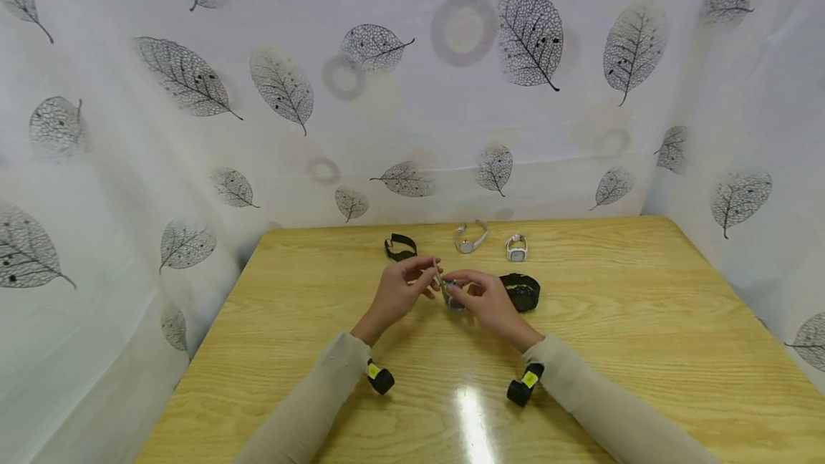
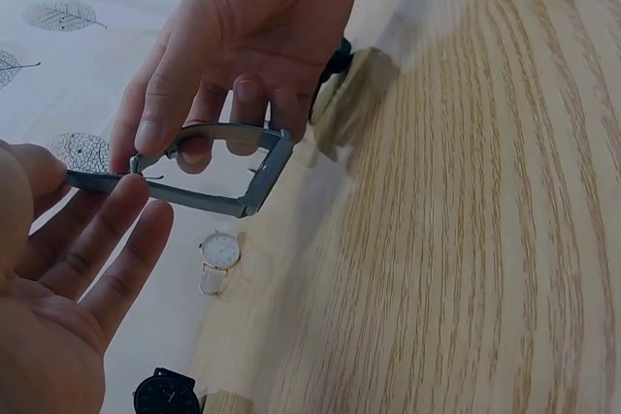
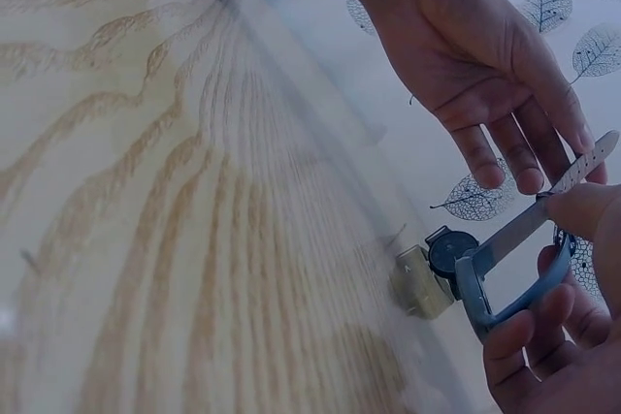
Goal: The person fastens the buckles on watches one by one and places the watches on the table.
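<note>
Both hands hold a blue-grey strap watch (image 1: 455, 299) just above the table, near its middle. In the left wrist view the strap (image 2: 199, 196) forms a closed loop, with its free end passing through the buckle. My left hand (image 1: 401, 291) pinches the free end of the strap between thumb and fingers. My right hand (image 1: 486, 299) grips the watch at the buckle side; in the right wrist view its thumb presses on the strap (image 3: 514, 236) and its fingers curl under the loop. The watch's dial is mostly hidden from the head view.
Behind the hands lie a black watch (image 1: 401, 254), a white-strapped round watch (image 1: 467, 245) and a white square-faced watch (image 1: 517, 254). A bulky black watch (image 1: 522, 296) sits just right of my right hand. The wooden table (image 1: 309, 292) ends at a leaf-patterned curtain (image 1: 412, 113).
</note>
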The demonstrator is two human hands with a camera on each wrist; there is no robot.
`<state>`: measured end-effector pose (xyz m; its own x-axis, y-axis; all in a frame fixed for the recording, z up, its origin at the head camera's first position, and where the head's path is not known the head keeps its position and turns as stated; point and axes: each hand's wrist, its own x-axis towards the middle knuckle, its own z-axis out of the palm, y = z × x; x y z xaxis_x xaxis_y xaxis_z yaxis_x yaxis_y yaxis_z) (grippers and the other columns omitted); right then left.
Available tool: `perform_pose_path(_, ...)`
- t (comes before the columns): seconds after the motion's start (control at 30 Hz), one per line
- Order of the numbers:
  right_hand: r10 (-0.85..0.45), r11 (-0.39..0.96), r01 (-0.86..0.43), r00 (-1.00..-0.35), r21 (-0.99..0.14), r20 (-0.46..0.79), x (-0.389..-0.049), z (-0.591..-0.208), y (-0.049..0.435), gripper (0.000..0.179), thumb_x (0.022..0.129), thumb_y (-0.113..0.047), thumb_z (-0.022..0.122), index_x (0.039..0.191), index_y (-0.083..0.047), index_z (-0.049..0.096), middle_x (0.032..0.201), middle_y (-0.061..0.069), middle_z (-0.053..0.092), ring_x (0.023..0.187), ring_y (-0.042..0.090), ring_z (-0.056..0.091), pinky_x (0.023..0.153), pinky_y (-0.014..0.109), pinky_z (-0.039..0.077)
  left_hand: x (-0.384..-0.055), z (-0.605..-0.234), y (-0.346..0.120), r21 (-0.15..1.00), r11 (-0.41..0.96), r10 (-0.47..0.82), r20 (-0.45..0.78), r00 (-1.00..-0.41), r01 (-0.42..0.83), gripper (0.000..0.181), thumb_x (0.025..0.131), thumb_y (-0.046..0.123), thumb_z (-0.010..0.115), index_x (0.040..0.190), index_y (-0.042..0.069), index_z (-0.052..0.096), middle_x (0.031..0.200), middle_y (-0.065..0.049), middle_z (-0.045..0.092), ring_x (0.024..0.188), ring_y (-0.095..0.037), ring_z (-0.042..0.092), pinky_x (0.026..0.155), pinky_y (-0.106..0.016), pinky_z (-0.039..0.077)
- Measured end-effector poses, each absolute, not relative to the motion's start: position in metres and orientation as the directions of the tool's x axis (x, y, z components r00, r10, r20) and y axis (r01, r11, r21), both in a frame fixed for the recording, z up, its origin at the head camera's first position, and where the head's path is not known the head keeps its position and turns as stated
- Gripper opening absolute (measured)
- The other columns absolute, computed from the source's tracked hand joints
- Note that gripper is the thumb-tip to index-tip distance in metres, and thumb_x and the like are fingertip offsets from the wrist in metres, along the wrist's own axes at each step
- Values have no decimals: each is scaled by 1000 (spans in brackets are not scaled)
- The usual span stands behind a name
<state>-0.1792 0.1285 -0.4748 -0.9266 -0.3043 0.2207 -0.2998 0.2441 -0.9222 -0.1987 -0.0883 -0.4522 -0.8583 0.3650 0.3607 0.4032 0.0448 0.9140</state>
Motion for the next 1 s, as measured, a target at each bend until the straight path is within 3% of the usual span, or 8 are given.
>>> perform_pose_path(0.7, -255, 320, -316, -937, -893, 240, -179, -475, 124, 25, 101, -31, 69, 124, -24, 75, 117, -2, 72, 61, 16, 48, 52, 26, 41, -198, -453, -90, 925, 23, 350, 349, -869, 380, 26, 104, 6, 60, 127, -4, 67, 116, -29, 69, 88, -44, 70, 69, -43, 64)
perform_pose_path(1.0, -252, 354, -351, -928, -867, 273, -178, -475, 122, 26, 101, -30, 69, 125, -24, 75, 107, -3, 71, 56, 15, 47, 50, 27, 42, -198, -456, -89, 928, 7, 335, 349, -875, 373, 27, 104, 3, 60, 128, -6, 66, 116, -30, 69, 90, -51, 68, 69, -48, 63)
